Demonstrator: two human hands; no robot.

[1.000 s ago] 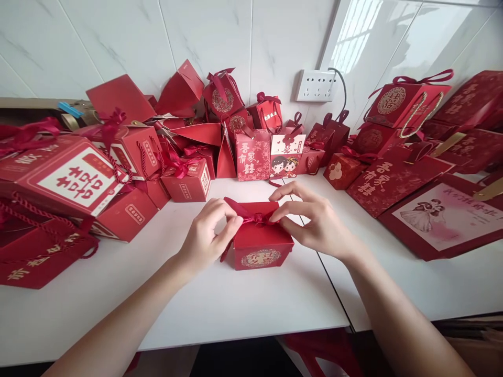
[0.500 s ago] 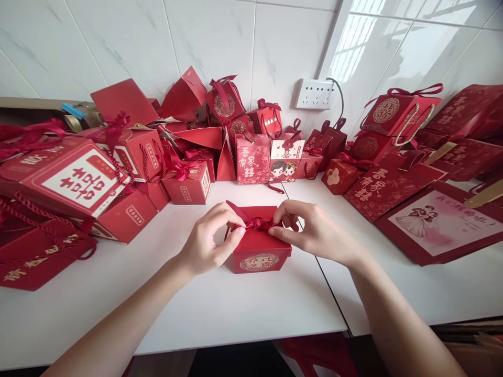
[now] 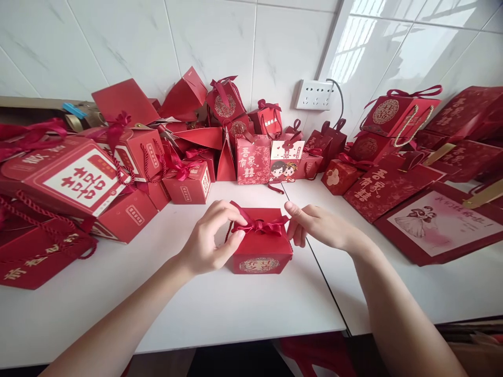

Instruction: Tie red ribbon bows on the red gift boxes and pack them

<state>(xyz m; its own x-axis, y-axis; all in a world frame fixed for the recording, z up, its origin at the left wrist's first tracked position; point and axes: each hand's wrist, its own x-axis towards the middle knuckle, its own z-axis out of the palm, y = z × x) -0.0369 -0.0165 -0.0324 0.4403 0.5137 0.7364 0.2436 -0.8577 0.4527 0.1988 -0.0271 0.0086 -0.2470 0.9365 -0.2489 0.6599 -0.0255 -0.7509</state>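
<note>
A small red gift box [image 3: 259,248] with a gold round emblem on its front stands on the white table. On its lid a dark red ribbon [image 3: 259,226] is tied in a bow with a knot in the middle. My left hand [image 3: 214,235] pinches the left loop of the bow between thumb and fingers. Just beside the bow's right loop is my right hand [image 3: 318,225], its thumb raised away from loosely curled fingers. I see nothing held in it. The right loop lies spread over the lid.
Red gift boxes with rope handles [image 3: 84,180] crowd the left side. More boxes and bags [image 3: 253,159] line the wall, below a white socket strip [image 3: 314,95]. Flat bags [image 3: 444,217] and stacked boxes [image 3: 401,112] stand at the right. A seam [image 3: 326,283] crosses the tabletop.
My right hand has let go of the bow's right side and moved a little to the right, its thumb lifting. My left hand keeps its pinch on the left loop.
</note>
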